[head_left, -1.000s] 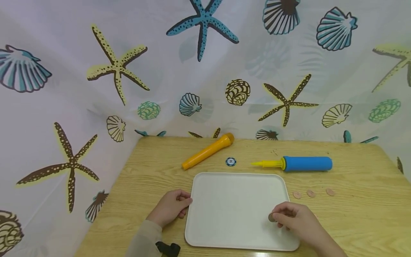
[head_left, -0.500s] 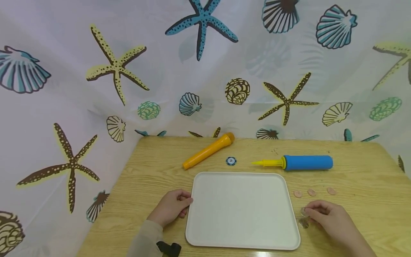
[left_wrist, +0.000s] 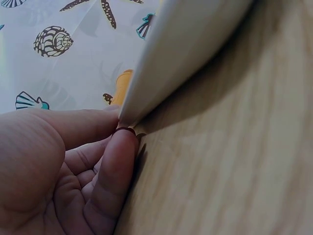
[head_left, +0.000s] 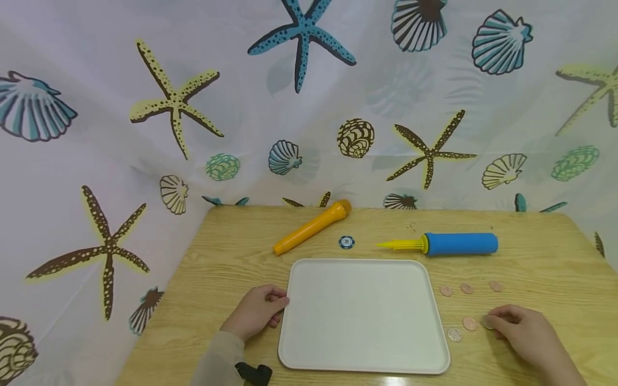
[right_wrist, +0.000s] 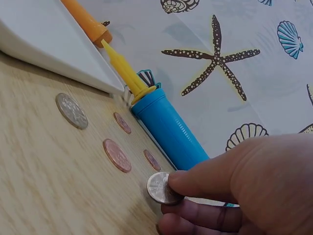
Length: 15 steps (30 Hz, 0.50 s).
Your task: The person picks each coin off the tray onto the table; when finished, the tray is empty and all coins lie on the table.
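Observation:
My left hand (head_left: 256,313) pinches the left rim of a white tray (head_left: 362,316), thumb and fingertips at its edge in the left wrist view. Between thumb and fingers, my right hand (head_left: 528,332) holds a silver coin (right_wrist: 161,187) just at the tabletop, right of the tray. Beside it lie a larger copper coin (head_left: 469,324) and another silver coin (head_left: 454,334), the latter close to the tray's right edge. Farther back, three copper coins form a row, with one copper coin (head_left: 466,288) in the middle. Nothing lies on the tray.
Behind the tray are an orange toy microphone (head_left: 313,227), a blue poker chip (head_left: 346,242) and a blue hand pump (head_left: 461,244) with a yellow nozzle. A patterned curtain (head_left: 333,107) hangs at the table's back edge. A black object (head_left: 254,373) shows by the left sleeve.
My right hand has moved right, from over the tray to the table beside it, carrying a coin. A silver and a copper coin now show on the table there. The left hand stays put.

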{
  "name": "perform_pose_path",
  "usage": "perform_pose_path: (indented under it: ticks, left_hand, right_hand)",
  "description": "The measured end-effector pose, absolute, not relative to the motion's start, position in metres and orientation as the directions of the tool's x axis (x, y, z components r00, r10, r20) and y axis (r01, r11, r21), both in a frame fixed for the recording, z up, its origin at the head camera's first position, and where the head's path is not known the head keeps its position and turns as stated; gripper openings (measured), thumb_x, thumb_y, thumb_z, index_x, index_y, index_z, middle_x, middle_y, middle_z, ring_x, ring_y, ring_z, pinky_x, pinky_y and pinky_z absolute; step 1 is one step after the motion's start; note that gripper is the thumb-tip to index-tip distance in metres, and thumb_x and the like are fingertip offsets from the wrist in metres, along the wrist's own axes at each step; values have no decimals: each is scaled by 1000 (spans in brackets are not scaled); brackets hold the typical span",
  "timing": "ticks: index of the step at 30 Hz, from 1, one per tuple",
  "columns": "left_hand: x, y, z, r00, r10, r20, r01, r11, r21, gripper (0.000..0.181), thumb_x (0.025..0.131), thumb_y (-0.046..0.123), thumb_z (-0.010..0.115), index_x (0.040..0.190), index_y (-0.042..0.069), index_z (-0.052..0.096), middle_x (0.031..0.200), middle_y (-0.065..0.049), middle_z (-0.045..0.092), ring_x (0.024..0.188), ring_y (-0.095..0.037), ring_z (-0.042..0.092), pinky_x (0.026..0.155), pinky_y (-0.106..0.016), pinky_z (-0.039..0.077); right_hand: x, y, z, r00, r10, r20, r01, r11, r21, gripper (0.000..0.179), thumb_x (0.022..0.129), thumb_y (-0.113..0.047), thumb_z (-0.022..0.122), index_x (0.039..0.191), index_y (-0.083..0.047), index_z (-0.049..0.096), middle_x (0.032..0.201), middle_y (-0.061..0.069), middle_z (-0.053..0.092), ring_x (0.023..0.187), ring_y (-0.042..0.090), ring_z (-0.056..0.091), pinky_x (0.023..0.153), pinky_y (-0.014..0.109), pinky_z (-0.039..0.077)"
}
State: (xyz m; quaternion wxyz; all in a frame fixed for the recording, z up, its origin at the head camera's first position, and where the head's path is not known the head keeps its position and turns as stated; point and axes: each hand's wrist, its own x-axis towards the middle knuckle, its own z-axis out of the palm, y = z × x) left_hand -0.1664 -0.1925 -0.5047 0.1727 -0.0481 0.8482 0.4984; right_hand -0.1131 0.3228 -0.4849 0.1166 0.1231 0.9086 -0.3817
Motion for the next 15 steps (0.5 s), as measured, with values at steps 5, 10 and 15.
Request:
perform_pose_path:
  ticks: [5, 10, 15]
  left_hand:
    - [-166, -190, -503, -934, 94, -344, -253, 504, 826, 22, 101, 18, 63, 116, 2, 66, 91, -8, 65, 73, -18, 61, 66, -32, 58]
    - [-169, -189, -503, -936, 102, -336, -241, 510, 826, 23, 101, 19, 63, 116, 3, 66, 91, -8, 65, 73, -18, 62, 66, -32, 58]
    - [-169, -190, -504, -934, 100, -342, -247, 510, 824, 22, 101, 19, 63, 117, 3, 65, 92, -8, 65, 73, -18, 61, 66, -32, 58]
  right_hand:
    - [-114, 329, -487, -935, 168, -313, 330, 738, -589, 43, 101, -36, 61, 116, 3, 68, 86, 3, 69, 79, 20, 61, 70, 37, 49]
    - [-116, 334, -489, -944, 196, -266, 317, 769, -556, 41, 101, -31, 60, 115, 6, 68, 99, 15, 71, 94, 35, 63, 82, 55, 49]
    - [-118, 336, -492, -941, 198, -273, 325, 755, -570, 44, 101, -34, 59, 114, 7, 68, 87, 6, 69, 82, 25, 60, 70, 42, 49]
